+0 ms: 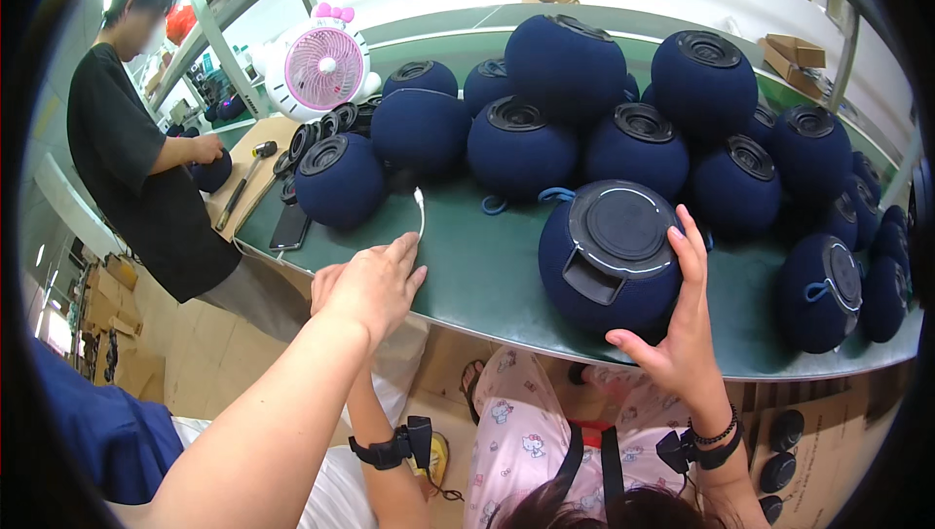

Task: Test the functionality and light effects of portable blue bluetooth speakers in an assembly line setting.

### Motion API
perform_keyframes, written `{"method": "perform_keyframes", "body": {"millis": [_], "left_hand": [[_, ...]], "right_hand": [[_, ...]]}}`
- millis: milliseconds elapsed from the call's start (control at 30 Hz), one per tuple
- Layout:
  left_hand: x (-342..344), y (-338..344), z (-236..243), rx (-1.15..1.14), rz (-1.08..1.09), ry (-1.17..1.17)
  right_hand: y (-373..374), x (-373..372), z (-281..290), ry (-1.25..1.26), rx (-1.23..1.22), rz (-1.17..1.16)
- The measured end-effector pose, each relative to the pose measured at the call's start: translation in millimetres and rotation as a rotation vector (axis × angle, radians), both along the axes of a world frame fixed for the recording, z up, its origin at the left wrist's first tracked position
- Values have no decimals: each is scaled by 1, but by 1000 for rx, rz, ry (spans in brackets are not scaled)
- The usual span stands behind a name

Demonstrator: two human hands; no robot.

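My right hand [677, 320] holds a round navy fabric-covered speaker [565, 276] by its right side, thumb low and fingers up by the black disc. A rectangular opening and a blue loop show on this speaker. A black band circles each of my wrists. My left hand [323, 287] lies mostly behind a co-worker's hand [375, 281] that reaches in from the left, so its fingers are too hidden to read. Just beyond these two hands, a white cable [420, 203] stands up with its plug end on top.
Several more navy speakers [521, 149] crowd the green table [458, 276], some stacked. To the left are a phone [289, 228], a hammer [243, 183] and a pink-and-white fan [326, 66]. Another person [136, 139] stands at far left, handling a speaker. Black discs [779, 471] lie on cardboard below right.
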State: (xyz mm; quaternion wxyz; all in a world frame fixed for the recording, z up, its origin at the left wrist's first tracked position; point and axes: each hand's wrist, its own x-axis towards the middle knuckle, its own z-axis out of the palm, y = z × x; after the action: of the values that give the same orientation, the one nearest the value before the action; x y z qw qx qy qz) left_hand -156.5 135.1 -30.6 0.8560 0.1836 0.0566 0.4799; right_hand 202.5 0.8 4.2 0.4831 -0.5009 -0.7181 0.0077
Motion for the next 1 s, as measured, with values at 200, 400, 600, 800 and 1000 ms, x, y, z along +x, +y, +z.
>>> {"method": "perform_keyframes", "body": {"millis": [200,400,600,800,1000], "left_hand": [[8,-7,6,465,439,1058],[7,-24,27,796,972,1933],[24,-16,23,791,975,1553],[39,-29,29,841,965,1232],[45,-37,44,849,922,1296]], "right_hand": [[2,3,-1,0,7,-2],[4,1,3,8,13,7],[6,7,18,-48,-91,-62],[22,14,34,-5,-204,165],[33,3,43,-48,-235,266]]}}
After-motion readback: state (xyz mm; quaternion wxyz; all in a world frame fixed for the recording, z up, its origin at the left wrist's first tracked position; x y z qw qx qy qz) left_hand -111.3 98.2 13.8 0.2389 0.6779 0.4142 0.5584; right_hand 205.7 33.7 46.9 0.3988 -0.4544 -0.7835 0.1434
